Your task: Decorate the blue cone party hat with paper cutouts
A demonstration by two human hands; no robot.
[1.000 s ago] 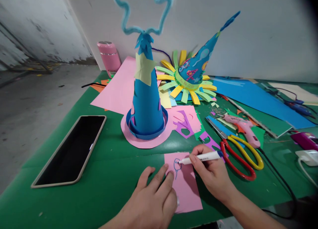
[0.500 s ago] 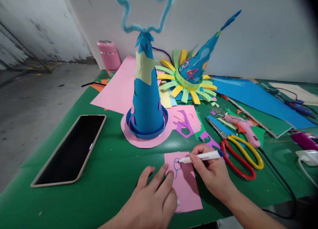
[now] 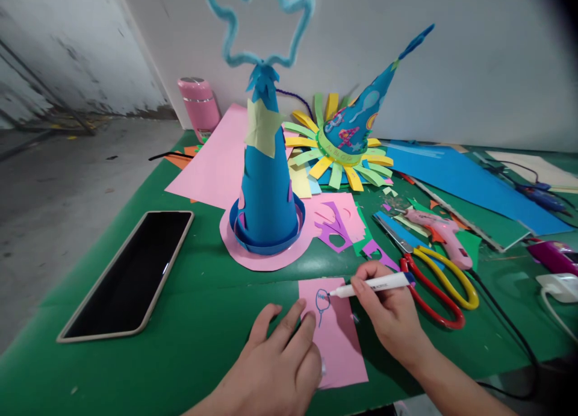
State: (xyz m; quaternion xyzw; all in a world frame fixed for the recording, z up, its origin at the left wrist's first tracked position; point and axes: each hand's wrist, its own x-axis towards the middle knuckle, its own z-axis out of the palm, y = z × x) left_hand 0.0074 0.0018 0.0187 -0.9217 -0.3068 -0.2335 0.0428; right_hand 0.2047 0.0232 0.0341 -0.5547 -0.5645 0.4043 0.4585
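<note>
My right hand (image 3: 386, 313) grips a white marker (image 3: 374, 285) with a dark blue end. Its tip is at a balloon outline (image 3: 323, 300) drawn in blue on a pink sheet of paper (image 3: 345, 359); small letters show inside the outline. My left hand (image 3: 284, 356) lies with fingers apart over the sheet's left edge, pressing on it. A small white thing (image 3: 323, 366) peeks out beside that hand; whether the hand holds it is unclear. Just beyond the sheet stands a blue paper cone hat (image 3: 270, 187) on a pink round brim (image 3: 266, 260).
Scissors (image 3: 433, 277) and a pink glue gun (image 3: 445, 232) lie at right, near purple paper scraps (image 3: 336, 229). A phone (image 3: 129, 277) rests at left. Behind are a second cone hat (image 3: 356, 124), a pink flask (image 3: 198, 106) and a blue sheet (image 3: 465, 175).
The marker tip has moved slightly right, and more lettering shows inside the balloon outline. My left hand has stayed in place on the paper.
</note>
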